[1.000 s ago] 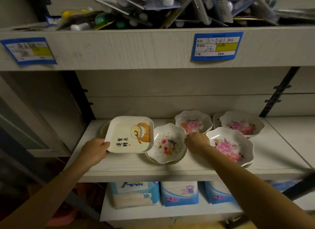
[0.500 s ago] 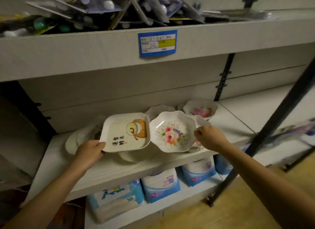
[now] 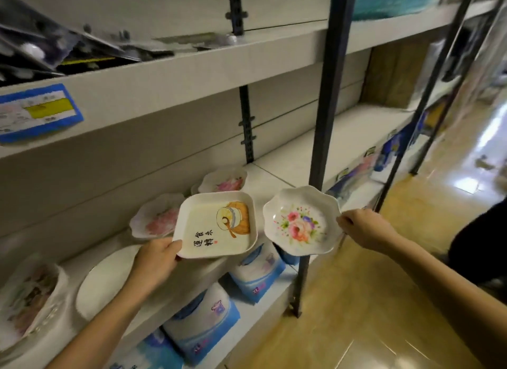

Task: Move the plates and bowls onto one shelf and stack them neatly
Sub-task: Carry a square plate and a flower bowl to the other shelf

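My left hand (image 3: 157, 261) grips the near-left corner of a square white plate (image 3: 216, 226) printed with a jar and black characters, held above the shelf edge. My right hand (image 3: 365, 228) pinches the right rim of a scalloped floral bowl (image 3: 300, 220), held out in the air past the shelf front. On the white shelf (image 3: 288, 171) behind them lie two floral bowls (image 3: 157, 217) (image 3: 223, 180). Further left a plain white plate (image 3: 104, 283) rests on the shelf, and a floral dish (image 3: 27, 297) sits at the far left edge.
A dark metal upright (image 3: 323, 138) stands just behind the floral bowl in my right hand. Blue-and-white packs (image 3: 203, 327) fill the shelf below. Packaged goods (image 3: 55, 53) crowd the upper shelf, which carries a blue price label (image 3: 38, 112). Tan floor (image 3: 384, 300) lies to the right.
Both hands have lifted their dishes off the shelf and drawn them out and rightwards. The view has swung right, so the shelf's other dishes now lie to the left.
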Action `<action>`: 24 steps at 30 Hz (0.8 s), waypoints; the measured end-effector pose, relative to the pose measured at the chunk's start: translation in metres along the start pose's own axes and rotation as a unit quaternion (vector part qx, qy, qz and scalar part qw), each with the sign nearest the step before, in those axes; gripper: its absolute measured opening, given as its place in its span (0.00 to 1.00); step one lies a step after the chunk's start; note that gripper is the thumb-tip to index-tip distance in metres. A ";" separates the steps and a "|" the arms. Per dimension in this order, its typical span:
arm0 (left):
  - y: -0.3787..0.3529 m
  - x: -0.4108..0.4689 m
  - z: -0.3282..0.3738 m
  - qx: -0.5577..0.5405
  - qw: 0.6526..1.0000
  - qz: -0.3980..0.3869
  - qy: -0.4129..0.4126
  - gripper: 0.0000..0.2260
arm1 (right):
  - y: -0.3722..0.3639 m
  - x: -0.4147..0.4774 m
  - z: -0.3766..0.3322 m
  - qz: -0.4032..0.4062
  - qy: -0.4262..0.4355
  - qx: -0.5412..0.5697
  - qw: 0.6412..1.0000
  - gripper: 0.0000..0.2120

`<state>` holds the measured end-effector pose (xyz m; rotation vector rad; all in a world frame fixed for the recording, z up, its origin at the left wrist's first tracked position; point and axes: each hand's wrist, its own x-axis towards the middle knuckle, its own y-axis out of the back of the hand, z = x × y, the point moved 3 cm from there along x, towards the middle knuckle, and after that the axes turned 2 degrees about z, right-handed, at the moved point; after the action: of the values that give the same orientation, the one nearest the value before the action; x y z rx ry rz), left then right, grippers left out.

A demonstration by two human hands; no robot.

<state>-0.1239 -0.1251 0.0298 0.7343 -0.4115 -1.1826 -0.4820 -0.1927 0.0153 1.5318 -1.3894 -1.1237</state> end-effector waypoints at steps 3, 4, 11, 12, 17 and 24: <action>-0.039 0.006 0.040 -0.020 0.999 -0.026 -0.010 0.13 | 0.017 0.007 0.056 0.011 -0.029 -0.017 0.999 0.18; -0.052 0.006 0.054 -0.023 0.999 -0.029 -0.015 0.13 | 0.023 0.012 0.074 0.015 -0.036 -0.020 0.999 0.17; -0.147 0.005 0.144 -0.009 0.998 -0.032 -0.055 0.14 | 0.060 0.042 0.192 0.030 -0.060 -0.026 0.997 0.17; -0.160 0.006 0.156 -0.004 0.998 -0.030 -0.058 0.15 | 0.066 0.049 0.208 0.033 -0.061 -0.028 0.997 0.17; -0.213 0.009 0.208 -0.003 0.998 -0.023 -0.065 0.18 | 0.091 0.084 0.280 0.057 -0.071 -0.024 0.996 0.18; -0.258 0.020 0.266 -0.038 0.998 -0.023 -0.048 0.16 | 0.123 0.131 0.331 0.053 -0.067 -0.024 0.996 0.20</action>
<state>-0.4647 -0.2720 0.0338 0.6271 -0.4286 -1.2734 -0.8329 -0.3302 0.0118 1.3534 -1.5034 -1.2036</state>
